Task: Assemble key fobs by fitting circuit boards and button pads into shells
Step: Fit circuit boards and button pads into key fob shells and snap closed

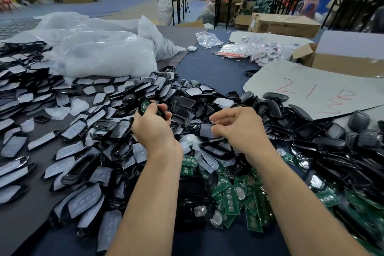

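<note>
My left hand grips a black key fob shell with a green circuit board seated in it, held above the pile at mid table. My right hand pinches a black shell piece covered with a whitish film, lifting its edge from the heap. Green circuit boards with round button contacts lie in a heap near my forearms. Black shells with white film spread over the left half of the table, and bare black shell halves pile up on the right.
Large clear plastic bags lie at the back left. A grey card with red writing and cardboard boxes sit at the back right, with small bags of key rings behind. Tables and cartons fill the room beyond.
</note>
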